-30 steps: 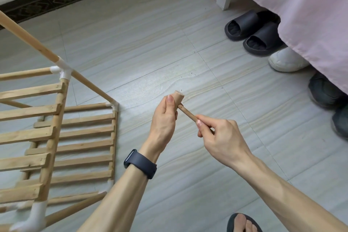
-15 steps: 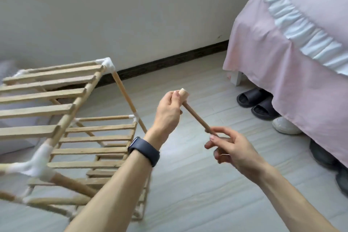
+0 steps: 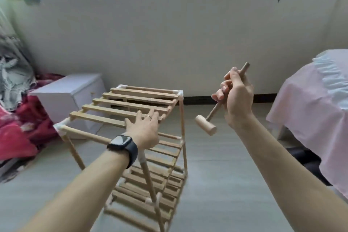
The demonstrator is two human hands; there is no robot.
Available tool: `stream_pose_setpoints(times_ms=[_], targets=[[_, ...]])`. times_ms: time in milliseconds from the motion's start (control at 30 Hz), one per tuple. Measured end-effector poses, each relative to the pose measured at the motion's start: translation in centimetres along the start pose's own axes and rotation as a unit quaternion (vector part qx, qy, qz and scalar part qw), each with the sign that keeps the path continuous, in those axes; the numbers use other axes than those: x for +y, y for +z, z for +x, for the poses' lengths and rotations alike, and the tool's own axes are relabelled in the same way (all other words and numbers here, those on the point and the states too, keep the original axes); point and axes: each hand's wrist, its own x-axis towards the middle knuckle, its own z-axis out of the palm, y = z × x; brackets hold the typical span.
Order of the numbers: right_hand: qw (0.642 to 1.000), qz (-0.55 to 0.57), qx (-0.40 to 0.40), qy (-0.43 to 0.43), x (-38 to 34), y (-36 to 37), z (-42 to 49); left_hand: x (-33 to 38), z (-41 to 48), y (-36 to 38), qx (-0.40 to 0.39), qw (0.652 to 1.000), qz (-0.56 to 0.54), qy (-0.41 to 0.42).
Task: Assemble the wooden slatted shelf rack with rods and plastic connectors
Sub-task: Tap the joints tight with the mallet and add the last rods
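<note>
Currently the shelf rack [image 3: 170, 158] stands on the floor [image 3: 216, 184]. Our left hand [image 3: 144, 131] lies flat on its top slats [image 3: 113, 108], fingers [image 3: 139, 117] straight; our right hand [image 3: 238, 98] grips the mallet [image 3: 205, 127] handle, head down.

One head-worn wide-angle view faces forward over the nearby rack [image 3: 98, 119] toward the wall [image 3: 169, 43].

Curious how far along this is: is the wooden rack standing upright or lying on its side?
Upright. The rack stands on its rod legs, slatted tiers level one above another; the left hand rests on top.
</note>
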Motion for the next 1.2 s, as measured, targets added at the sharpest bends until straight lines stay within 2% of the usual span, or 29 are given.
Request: stream_pose_setpoints(times_ms=[100, 167, 267, 333, 400, 467, 567, 667, 733, 800, 900, 1000, 1067, 1167, 1200], targets=[[0.999, -0.042, -0.027, 0.005, 1.9, 2.5, -0.7, -4.1, -2.3, -0.1, 0.000, 0.995, -0.092, 0.035], [0.998, -0.052, -0.028, 0.032, 2.8, 4.0, -1.4, -6.5, -3.7, -1.1, -0.019, 0.997, -0.065, 0.027], [0.997, -0.042, -0.033, 0.063, 4.0, 5.9, -1.8, -9.3, -4.8, -3.5, -0.043, 0.999, 0.019, -0.028], [0.996, -0.059, -0.039, 0.054, 4.6, 7.1, -1.9, -9.6, -4.2, -3.7, 0.017, 0.998, 0.032, -0.047], [0.994, -0.086, -0.051, 0.031, 5.3, 8.5, -2.0, -8.5, -2.9, -2.7, 0.110, 0.993, 0.036, -0.038], [0.992, -0.106, -0.062, 0.002, 6.0, 10.1, -1.8, -6.7, -1.2, -1.0, 0.144, 0.989, -0.016, -0.023], [0.986, -0.145, -0.066, -0.058, 7.2, 12.4, -0.6, -5.2, 1.3, 0.9, 0.080, 0.991, -0.107, -0.027], [0.964, -0.226, -0.076, -0.116, 9.1, 13.7, -0.6, -5.5, 2.8, 1.8, 0.068, 0.990, -0.122, -0.022], [0.957, -0.251, -0.099, -0.105, 9.2, 14.4, -0.4, -5.6, 2.9, 2.0, 0.066, 0.990, -0.119, -0.023], [0.967, -0.218, -0.093, -0.094, 7.3, 15.5, 0.8, -5.7, 3.1, 2.0, 0.062, 0.991, -0.117, -0.021], [0.979, -0.150, -0.060, -0.123, 5.9, 15.4, 2.1, -5.8, 3.3, 2.3, 0.074, 0.990, -0.114, -0.027], [0.962, -0.221, -0.094, -0.133, 8.7, 13.1, -1.0, -5.2, 3.2, 2.4, 0.071, 0.990, -0.116, -0.025], [0.963, -0.214, -0.114, -0.121, 8.5, 13.4, -0.5, -5.0, 3.2, 2.3, 0.073, 0.990, -0.113, -0.027], [0.979, -0.128, -0.056, -0.151, 6.8, 13.9, 1.2, -5.1, 3.4, 2.4, 0.077, 0.990, -0.112, -0.031], [0.975, -0.145, -0.060, -0.159, 7.3, 13.6, 0.6, -5.2, 3.6, 2.3, 0.075, 0.990, -0.114, -0.034]])
